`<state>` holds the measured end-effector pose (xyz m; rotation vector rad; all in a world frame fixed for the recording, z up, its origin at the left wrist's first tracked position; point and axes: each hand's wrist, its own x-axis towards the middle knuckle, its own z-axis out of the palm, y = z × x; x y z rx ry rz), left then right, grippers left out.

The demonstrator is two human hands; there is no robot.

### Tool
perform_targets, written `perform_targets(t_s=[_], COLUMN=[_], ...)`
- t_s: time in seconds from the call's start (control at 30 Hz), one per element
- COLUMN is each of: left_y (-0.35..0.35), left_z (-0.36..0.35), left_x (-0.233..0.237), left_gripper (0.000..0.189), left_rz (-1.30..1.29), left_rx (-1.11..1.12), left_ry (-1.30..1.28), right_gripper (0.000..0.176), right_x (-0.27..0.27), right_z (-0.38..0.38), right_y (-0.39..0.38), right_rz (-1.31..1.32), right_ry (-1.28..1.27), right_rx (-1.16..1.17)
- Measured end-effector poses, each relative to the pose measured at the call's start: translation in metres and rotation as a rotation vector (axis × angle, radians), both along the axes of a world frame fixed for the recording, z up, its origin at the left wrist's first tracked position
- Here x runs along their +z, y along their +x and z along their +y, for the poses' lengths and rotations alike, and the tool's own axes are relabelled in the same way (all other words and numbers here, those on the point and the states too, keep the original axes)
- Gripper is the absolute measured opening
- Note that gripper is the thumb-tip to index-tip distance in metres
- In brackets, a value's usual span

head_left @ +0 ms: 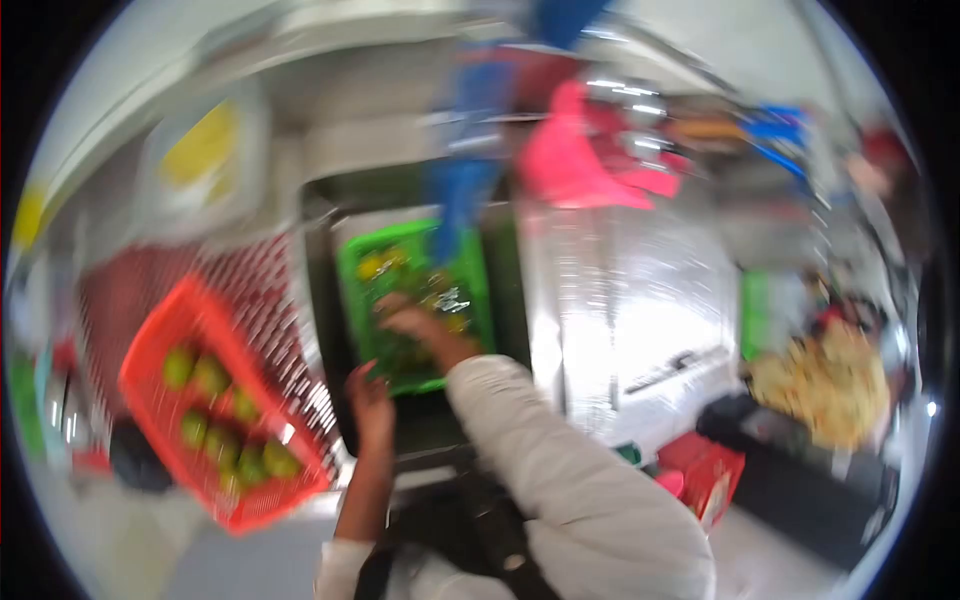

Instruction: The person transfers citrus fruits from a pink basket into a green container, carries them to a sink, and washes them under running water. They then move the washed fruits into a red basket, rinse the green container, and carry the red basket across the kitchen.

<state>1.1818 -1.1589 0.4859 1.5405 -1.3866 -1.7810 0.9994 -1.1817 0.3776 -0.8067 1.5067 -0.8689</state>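
A bright green basket (485, 300) sits inside a dark sink (512, 260). Yellow and green fruits (372, 266) lie in it, along with something shiny. My right hand (408, 318) reaches into the basket among its contents; its fingers are smeared by motion, so whether it grips a fruit cannot be made out. Just outside the basket's near left corner is my left hand (371, 395), with its fingers apart and nothing visible in them. A blurred blue strip (465, 150) hangs down over the basket's far side.
To the left, an orange basket (260, 515) of several green fruits rests on a perforated red surface (125, 290). A pink item (560, 150) stands beyond the metal counter (650, 290). A black box (810, 495) and a red packet (705, 470) are at the right.
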Motion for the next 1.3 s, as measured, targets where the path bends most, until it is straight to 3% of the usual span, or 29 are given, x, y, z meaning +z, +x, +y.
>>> perform_targets(t_s=[0.03,0.07,0.1,0.13,0.2,0.23,0.3,0.33,0.43,0.5,0.6,0.67,0.7,0.73,0.77,0.8,0.83,0.87,0.9,0.97,1.07,1.1,1.13,1.23,1.3], left_y=[0.007,0.004,-0.001,-0.001,-0.006,-0.002,-0.001,0.001,-0.007,-0.005,-0.004,0.001,0.005,0.012,0.004,-0.001,-0.005,-0.006,-0.004,-0.013,-0.021,-0.023,-0.023,-0.005,-0.006], left_z=[0.001,-0.002,-0.003,-0.005,-0.005,-0.005,-0.009,-0.01,-0.009,-0.009,-0.009,-0.008,-0.004,-0.003,-0.003,0.0,-0.003,-0.004,0.006,0.011,0.013,0.013,0.006,0.009,0.016], left_x=[-0.025,-0.018,-0.012,-0.011,-0.013,-0.012,-0.012,-0.01,-0.002,-0.004,-0.016,-0.027,-0.043,-0.05,-0.022,-0.007,0.018,0.015,-0.011,-0.002,-0.012,-0.017,0.011,-0.012,-0.024], left_gripper=[0.03,0.031,0.03,0.03,0.031,0.031,0.032,0.031,0.03,0.03,0.03,0.028,0.026,0.025,0.022,0.023,0.025,0.026,0.026,0.031,0.039,0.04,0.042,0.037,0.033], left_rz=[0.06,0.221,0.253,0.23,0.196,0.139,0.062,0.051,0.074,0.104,0.103,0.143,0.124,0.072,-0.086,-0.049,-0.302,-0.188,-0.081,-0.273,-0.18,-0.152,-0.282,-0.334,-0.358], left_rx=[-0.012,0.104,0.111,0.083,0.051,0.07,0.016,0.011,-0.001,0.021,0.02,0.025,-0.052,-0.094,-0.158,-0.136,-0.296,-0.185,-0.106,-0.071,0.073,0.098,0.003,-0.047,-0.125], left_ry=[-0.047,0.192,0.22,0.239,0.164,0.091,0.057,0.108,0.161,0.154,0.161,0.142,0.019,-0.109,-0.18,-0.151,-0.323,-0.133,-0.156,-0.42,-0.37,-0.408,-0.472,-0.52,-0.584], right_gripper=[0.032,0.032,0.035,0.04,0.038,0.038,0.045,0.045,0.044,0.032,0.026,0.018,0.014,0.013,0.013,0.013,0.011,0.018,0.026,0.028,0.033,0.037,0.041,0.053,0.059], right_x=[-0.065,-0.015,-0.026,-0.011,0.002,0.01,0.024,0.03,0.048,0.032,0.025,0.048,0.033,0.041,0.071,0.086,0.12,0.131,0.16,0.225,0.311,0.323,0.329,0.33,0.329], right_z=[0.007,0.0,-0.001,-0.004,-0.012,-0.015,-0.012,-0.008,0.002,0.003,0.008,0.019,0.018,0.021,0.012,0.022,0.021,0.016,0.007,-0.018,-0.044,-0.053,-0.061,-0.075,-0.071], right_y=[0.015,0.006,0.01,0.011,0.005,0.009,0.01,0.007,0.0,0.009,0.017,0.021,0.027,0.031,0.037,0.031,0.027,0.025,0.035,0.046,0.082,0.094,0.106,0.142,0.157], right_rz=[0.155,0.172,0.455,0.561,0.182,0.181,0.025,0.031,0.095,0.445,0.504,0.594,0.879,0.916,1.041,0.995,0.847,0.566,0.624,0.501,0.357,0.345,0.299,0.309,0.308], right_ry=[-0.177,0.077,0.1,0.253,0.454,0.447,0.482,0.485,0.405,0.391,0.314,0.122,0.15,0.168,0.393,0.215,0.031,0.072,-0.18,-0.354,-0.525,-0.612,-0.637,-0.721,-0.647], right_rx=[-0.044,0.032,0.047,-0.004,-0.121,-0.125,-0.461,-0.482,-0.336,-0.044,-0.23,-0.17,-0.004,0.036,-0.017,0.126,0.095,-0.048,-0.282,-0.206,-0.068,-0.026,0.035,0.213,0.201])
